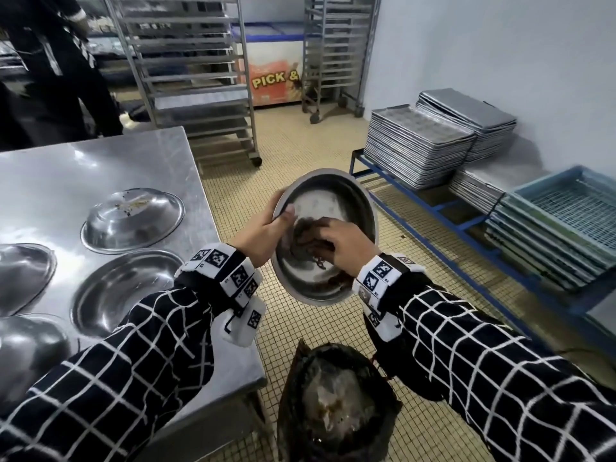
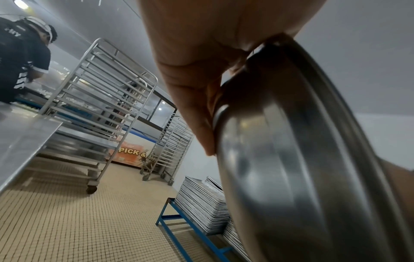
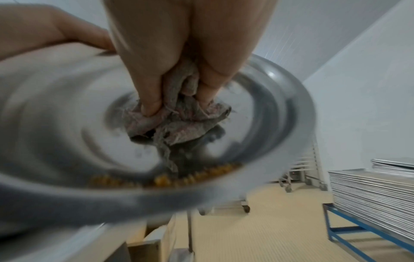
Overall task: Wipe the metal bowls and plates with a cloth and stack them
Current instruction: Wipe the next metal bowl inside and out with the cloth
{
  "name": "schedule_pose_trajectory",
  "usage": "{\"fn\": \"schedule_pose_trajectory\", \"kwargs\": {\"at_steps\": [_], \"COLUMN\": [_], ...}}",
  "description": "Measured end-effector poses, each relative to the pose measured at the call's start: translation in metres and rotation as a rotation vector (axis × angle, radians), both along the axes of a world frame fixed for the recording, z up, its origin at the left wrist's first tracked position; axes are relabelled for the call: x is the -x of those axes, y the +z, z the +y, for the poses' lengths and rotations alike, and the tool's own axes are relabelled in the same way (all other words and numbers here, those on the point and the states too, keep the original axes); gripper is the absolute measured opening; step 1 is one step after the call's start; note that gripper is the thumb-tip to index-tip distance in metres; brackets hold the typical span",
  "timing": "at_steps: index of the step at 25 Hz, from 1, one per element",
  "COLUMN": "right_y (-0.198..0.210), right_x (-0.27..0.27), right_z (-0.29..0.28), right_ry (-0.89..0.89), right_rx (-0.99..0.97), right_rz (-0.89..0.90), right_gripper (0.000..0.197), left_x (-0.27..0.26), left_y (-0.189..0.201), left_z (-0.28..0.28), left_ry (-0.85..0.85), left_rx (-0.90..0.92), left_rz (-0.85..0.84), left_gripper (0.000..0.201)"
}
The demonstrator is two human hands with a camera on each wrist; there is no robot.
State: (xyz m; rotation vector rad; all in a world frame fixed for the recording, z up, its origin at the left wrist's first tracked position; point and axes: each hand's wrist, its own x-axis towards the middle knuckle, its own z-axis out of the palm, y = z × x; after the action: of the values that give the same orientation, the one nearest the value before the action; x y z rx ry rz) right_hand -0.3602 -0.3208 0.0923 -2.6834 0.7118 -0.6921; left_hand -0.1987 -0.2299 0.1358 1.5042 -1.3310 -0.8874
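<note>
Our left hand (image 1: 263, 233) grips the tilted bowl (image 1: 333, 195) by its rim; our right hand (image 1: 345, 246) presses a bunched cloth (image 3: 179, 122) inside, fingers clenched.

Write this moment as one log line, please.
step: wiping | left hand: holds bowl rim | right hand: rubs cloth inside bowl | stacked: not yet

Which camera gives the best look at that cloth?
The right wrist view: the crumpled cloth fills the centre, gripped by the right hand inside the bowl. The head view shows it dark and mostly covered. The left wrist view shows none.
</note>
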Motion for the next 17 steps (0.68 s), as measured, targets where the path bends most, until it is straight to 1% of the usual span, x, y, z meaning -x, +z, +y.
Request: {"fn": "schedule_pose_trajectory", "kwargs": {"at_steps": [1, 2, 3, 4, 5, 6, 7, 8, 9, 10, 11, 12, 13, 14, 15, 16, 17], "right_y": [-0.008, -0.013, -0.021, -0.027, -0.032, -0.037, -0.041, -0.043, -0.044, -0.043, -0.043, -0.043, -0.044, -0.045, -0.046, -0.046, -0.042], "right_x": [0.006, 0.011, 0.015, 0.018, 0.016, 0.011, 0.005, 0.001, 0.000, 0.002, 0.006, 0.011, 0.017, 0.022, 0.026, 0.030, 0.032], "right_z": [-0.002, -0.003, -0.005, -0.007, -0.008, -0.006, -0.004, -0.005, -0.008, -0.009, -0.009, -0.008, -0.009, -0.011, -0.012, -0.015, -0.017], "right_ry": [-0.027, -0.052, -0.080, -0.106, -0.141, -0.154, -0.162, -0.188, -0.204, -0.185, -0.175, -0.169, -0.177, -0.184, -0.193, -0.204, -0.240], "right_rx": [-0.033, -0.058, -0.081, -0.173, -0.352, -0.647, -0.901, -1.098, -1.141, -1.149, -1.042, -0.918, -0.773, -0.600, -0.419, -0.289, -0.230], "right_rz": [0.078, 0.122, 0.150, 0.117, 0.028, -0.148, -0.316, -0.470, -0.502, -0.484, -0.394, -0.286, -0.132, 0.026, 0.145, 0.164, 0.080], "right_gripper": [0.029, 0.028, 0.027, 0.025, 0.024, 0.023, 0.024, 0.025, 0.024, 0.020, 0.017, 0.015, 0.016, 0.021, 0.027, 0.030, 0.030], "left_x": [-0.003, -0.005, -0.006, -0.006, -0.005, -0.004, -0.002, 0.000, 0.004, 0.006, 0.007, 0.009, 0.009, 0.009, 0.009, 0.009, 0.011], "left_y": [-0.001, -0.002, -0.003, -0.004, -0.007, -0.012, -0.019, -0.025, -0.028, -0.032, -0.034, -0.034, -0.035, -0.036, -0.036, -0.035, -0.033], "left_z": [0.001, 0.001, 0.001, 0.001, 0.000, -0.003, -0.005, -0.007, -0.009, -0.010, -0.011, -0.012, -0.015, -0.019, -0.021, -0.024, -0.025], "left_ry": [0.019, 0.033, 0.035, 0.022, 0.015, 0.009, 0.008, 0.012, 0.020, 0.031, 0.048, 0.064, 0.078, 0.084, 0.081, 0.074, 0.066], "left_rx": [0.000, 0.012, 0.031, 0.052, 0.085, 0.125, 0.161, 0.204, 0.240, 0.261, 0.262, 0.259, 0.245, 0.233, 0.221, 0.216, 0.215], "left_rz": [-0.012, -0.047, -0.090, -0.133, -0.188, -0.254, -0.313, -0.346, -0.355, -0.352, -0.367, -0.390, -0.406, -0.405, -0.387, -0.350, -0.302], "left_gripper": [0.046, 0.045, 0.040, 0.034, 0.035, 0.038, 0.039, 0.041, 0.043, 0.044, 0.045, 0.046, 0.047, 0.048, 0.048, 0.048, 0.046]}}
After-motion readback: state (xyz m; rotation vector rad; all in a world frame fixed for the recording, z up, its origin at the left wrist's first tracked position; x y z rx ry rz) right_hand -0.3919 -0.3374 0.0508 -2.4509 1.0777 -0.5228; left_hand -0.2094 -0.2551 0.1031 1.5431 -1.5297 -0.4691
